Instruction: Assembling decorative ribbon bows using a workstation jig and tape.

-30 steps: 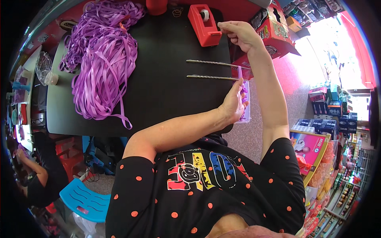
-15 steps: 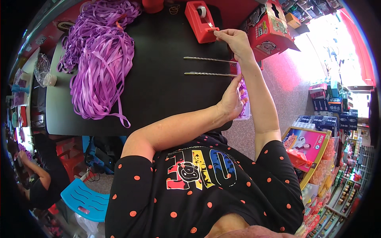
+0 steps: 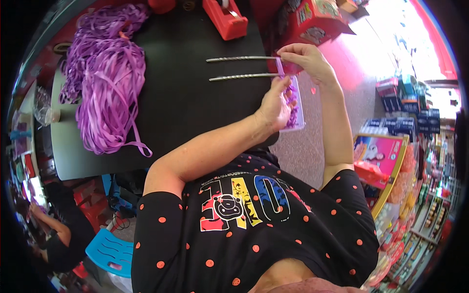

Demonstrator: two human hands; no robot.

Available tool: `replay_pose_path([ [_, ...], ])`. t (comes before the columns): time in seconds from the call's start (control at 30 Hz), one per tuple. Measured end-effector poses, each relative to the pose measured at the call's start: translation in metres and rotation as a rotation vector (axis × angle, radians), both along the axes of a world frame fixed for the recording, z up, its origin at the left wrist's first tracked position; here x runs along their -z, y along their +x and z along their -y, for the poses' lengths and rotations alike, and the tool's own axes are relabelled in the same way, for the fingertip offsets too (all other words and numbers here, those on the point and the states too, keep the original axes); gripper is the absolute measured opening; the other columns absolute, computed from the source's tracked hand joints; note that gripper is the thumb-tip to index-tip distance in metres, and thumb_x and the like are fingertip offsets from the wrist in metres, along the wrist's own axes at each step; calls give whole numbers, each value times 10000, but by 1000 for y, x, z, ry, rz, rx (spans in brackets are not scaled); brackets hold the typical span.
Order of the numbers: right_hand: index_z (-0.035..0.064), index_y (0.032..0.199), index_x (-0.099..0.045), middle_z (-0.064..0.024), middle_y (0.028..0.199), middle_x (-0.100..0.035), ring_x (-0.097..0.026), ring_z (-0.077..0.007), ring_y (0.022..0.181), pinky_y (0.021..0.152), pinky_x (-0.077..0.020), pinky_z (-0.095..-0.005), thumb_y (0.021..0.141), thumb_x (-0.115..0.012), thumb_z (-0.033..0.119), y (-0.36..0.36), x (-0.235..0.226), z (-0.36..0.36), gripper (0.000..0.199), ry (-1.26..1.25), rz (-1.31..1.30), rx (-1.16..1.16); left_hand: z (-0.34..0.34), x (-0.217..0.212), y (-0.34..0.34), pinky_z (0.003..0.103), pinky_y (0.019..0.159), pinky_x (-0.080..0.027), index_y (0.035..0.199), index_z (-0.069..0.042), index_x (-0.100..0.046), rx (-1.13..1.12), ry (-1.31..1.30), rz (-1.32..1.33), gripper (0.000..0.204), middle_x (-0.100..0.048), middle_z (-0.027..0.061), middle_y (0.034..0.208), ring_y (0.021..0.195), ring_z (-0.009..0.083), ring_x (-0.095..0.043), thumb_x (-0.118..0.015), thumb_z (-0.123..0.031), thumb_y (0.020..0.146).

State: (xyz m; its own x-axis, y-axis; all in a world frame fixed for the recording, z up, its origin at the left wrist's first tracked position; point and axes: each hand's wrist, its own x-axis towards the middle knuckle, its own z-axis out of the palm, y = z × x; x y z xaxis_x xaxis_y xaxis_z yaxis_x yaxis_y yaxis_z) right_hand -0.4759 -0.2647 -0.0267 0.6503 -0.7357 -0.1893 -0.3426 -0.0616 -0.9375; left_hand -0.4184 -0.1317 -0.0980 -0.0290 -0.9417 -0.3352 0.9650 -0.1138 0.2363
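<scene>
Two thin twisted metal rods stick out over the black table, the upper rod (image 3: 239, 58) roughly parallel to the lower rod (image 3: 242, 76). A flat purple ribbon (image 3: 280, 67) spans between them near their right ends. My left hand (image 3: 277, 105) is closed, its thumb pressed on the ribbon beside the lower rod. Fingertips of my right hand (image 3: 310, 62) pinch together at the upper rod's end; what they hold is too small to make out. Below the rods, partly behind my left hand, a clear plastic box (image 3: 299, 110) contains purple ribbon pieces.
A large heap of purple ribbon (image 3: 110, 93) covers the table's left side. The red tape dispenser (image 3: 225, 20) stands at the far edge. Beyond my right hand is a red carton (image 3: 312, 22). A blue stool (image 3: 111, 250) and another person (image 3: 63, 219) are at lower left.
My right hand has left the tape dispenser and come down to the upper rod's end. My left hand stays by the lower rod. The whole view has shifted slightly.
</scene>
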Motion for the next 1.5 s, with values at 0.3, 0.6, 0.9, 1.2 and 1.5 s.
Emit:
replay_pose_path([
  [0.3, -17, 938, -680, -43, 806, -666, -595, -80, 742, 691, -474, -231, 816, -646, 157, -62, -1, -39, 215, -193, -220, -61, 5, 2, 3, 360, 854, -386, 1160, -187, -427, 57, -29, 93, 373, -494, -11, 1023, 908, 137, -455, -621, -109, 851],
  [0.6, -29, 948, -675, -14, 787, -642, -571, -54, 730, 653, -456, -196, 833, -649, 99, -65, 5, -52, 174, -157, -322, -34, 1, 2, 2, 359, 874, -364, 1309, -193, -338, 30, -12, 107, 523, -536, -54, 878, 817, 107, -482, -604, -81, 874],
  [0.9, 29, 1012, -685, -22, 860, -663, -578, -70, 792, 710, -458, -234, 828, -654, 222, -78, 18, -57, 268, -15, -174, 61, 2, 3, 3, 327, 791, -380, 1287, -191, -354, 50, -29, 171, 486, -550, -52, 850, 797, 105, -509, -575, -42, 881],
  [1.2, 24, 1073, -638, -7, 985, -623, -545, -73, 902, 832, -410, -216, 863, -654, 212, -83, 56, -80, 282, 74, 187, 201, 4, 8, 3, 347, 815, -384, 1283, -201, -347, 67, -79, 189, 481, -562, -26, 973, 877, 127, -511, -537, -21, 880],
  [1.5, 16, 966, -650, 9, 895, -627, -541, -63, 858, 789, -422, -224, 848, -662, 176, -95, 43, -43, 199, -90, 5, 190, -2, -4, 6, 415, 929, -378, 1367, -249, -266, 90, 11, 99, 624, -482, 66, 1142, 1011, 214, -456, -537, -11, 859],
])
